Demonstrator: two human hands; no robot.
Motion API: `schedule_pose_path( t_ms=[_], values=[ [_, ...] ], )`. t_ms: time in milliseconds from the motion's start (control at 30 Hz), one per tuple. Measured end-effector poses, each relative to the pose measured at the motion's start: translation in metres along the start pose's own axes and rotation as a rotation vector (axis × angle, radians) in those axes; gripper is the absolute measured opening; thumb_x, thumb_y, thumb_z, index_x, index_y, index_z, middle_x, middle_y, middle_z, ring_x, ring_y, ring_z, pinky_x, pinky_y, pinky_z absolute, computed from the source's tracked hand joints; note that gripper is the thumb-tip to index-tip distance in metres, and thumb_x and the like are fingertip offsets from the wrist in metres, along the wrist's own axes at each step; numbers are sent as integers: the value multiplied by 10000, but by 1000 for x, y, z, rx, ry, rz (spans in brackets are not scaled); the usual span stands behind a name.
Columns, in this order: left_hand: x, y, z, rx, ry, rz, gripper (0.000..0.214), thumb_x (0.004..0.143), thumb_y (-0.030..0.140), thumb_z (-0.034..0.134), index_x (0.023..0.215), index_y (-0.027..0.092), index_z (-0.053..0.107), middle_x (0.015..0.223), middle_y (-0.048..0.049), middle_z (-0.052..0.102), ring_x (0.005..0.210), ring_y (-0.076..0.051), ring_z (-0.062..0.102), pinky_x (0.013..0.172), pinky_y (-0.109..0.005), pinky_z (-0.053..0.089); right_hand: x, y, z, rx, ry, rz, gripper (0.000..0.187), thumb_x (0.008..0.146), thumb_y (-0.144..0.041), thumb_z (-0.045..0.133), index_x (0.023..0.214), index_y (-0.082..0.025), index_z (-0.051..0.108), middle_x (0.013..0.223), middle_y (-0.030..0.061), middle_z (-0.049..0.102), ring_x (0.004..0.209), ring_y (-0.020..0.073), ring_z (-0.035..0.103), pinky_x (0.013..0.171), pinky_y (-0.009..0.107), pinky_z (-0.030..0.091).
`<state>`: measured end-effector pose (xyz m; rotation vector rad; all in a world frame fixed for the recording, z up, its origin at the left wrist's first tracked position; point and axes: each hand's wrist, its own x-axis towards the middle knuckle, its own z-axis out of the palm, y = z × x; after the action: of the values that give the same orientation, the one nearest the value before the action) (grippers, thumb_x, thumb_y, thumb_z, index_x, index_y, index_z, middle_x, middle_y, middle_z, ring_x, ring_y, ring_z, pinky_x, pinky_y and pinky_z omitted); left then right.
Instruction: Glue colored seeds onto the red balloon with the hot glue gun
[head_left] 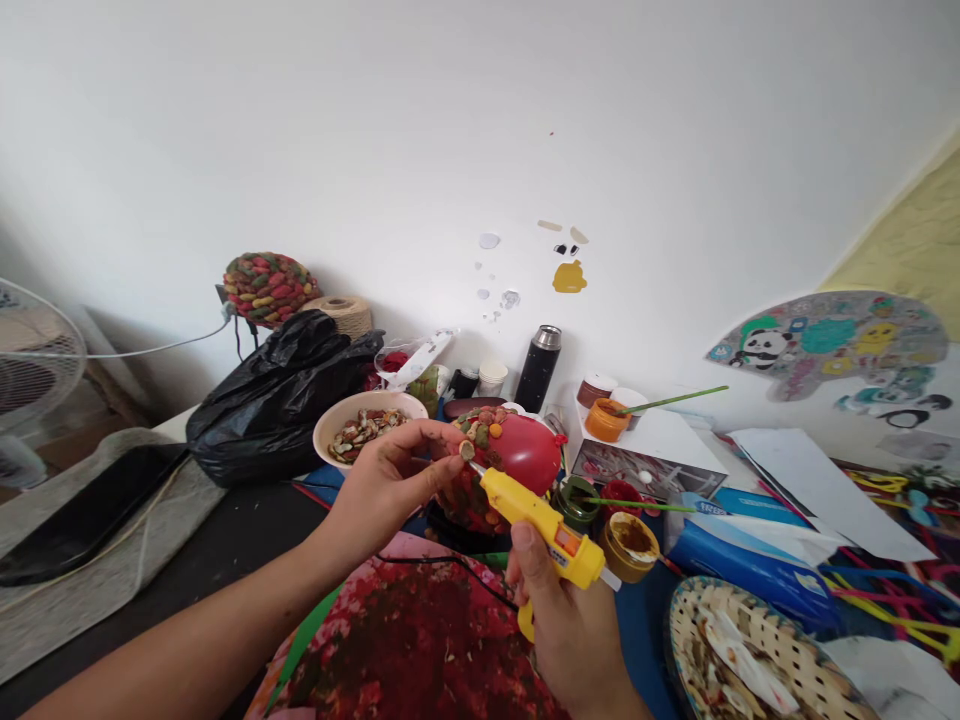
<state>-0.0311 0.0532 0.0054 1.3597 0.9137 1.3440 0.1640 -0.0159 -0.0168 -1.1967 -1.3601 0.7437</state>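
Between the thumb and fingers of my left hand (pixel 401 470) is a small peanut shell piece (pixel 466 451), its pale hollow side turned toward the glue gun. My right hand (pixel 559 610) grips a yellow hot glue gun (pixel 536 515), whose nozzle points left at the shell, touching or almost touching it. Just behind both hands rests a red balloon (pixel 531 452), partly covered with painted shell pieces in red, orange and green; my hands hide some of it. To the left, a pale bowl (pixel 324 430) holds many shell pieces.
A paint-stained red sheet (pixel 405 640) lies in front. Open paint jars (pixel 630 545) with green brushes stand right, near a blue tissue pack (pixel 750 570) and a woven basket (pixel 679 640). A black bag (pixel 281 400), black flask (pixel 538 368) and finished shell-covered ball (pixel 271 288) sit farther back.
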Motion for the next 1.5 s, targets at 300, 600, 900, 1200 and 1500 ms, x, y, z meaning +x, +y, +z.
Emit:
schedule_pose_path(
  t_ms=[300,600,900,1200,1500],
  values=[
    [1,-1,0,-2,11,2,387,807,500,971,992,187,835,863,-57,805,759,-200,721,676,-263,577,0,2,-1,-10,17,0,707,1014,-835,590,598,-263,588,520,-2,561,482,175,529,484,295,444],
    [1,-1,-1,-16,0,-12,397,817,508,968,1011,185,846,842,-56,803,713,-183,704,636,-252,556,1,2,0,12,17,3,702,1026,-822,587,613,-255,577,534,-15,544,496,166,514,503,298,421],
    [2,0,-2,-35,-12,-5,377,824,492,971,1011,185,857,861,-60,815,734,-173,703,641,-231,560,1,3,0,19,4,10,691,1029,-809,592,623,-250,585,546,-19,537,507,162,513,514,296,414],
    [12,8,-15,-43,97,66,303,782,394,987,959,190,849,773,-20,764,596,-113,584,520,-198,469,4,23,-4,159,85,178,731,957,-859,652,649,-199,714,508,-16,546,457,133,525,471,245,412],
    [56,49,-88,-236,726,354,277,663,111,912,883,169,753,830,19,767,654,-102,614,519,-177,453,32,15,-19,402,290,267,777,784,-948,739,618,-191,693,453,-36,508,364,103,475,389,214,392]
  ],
)
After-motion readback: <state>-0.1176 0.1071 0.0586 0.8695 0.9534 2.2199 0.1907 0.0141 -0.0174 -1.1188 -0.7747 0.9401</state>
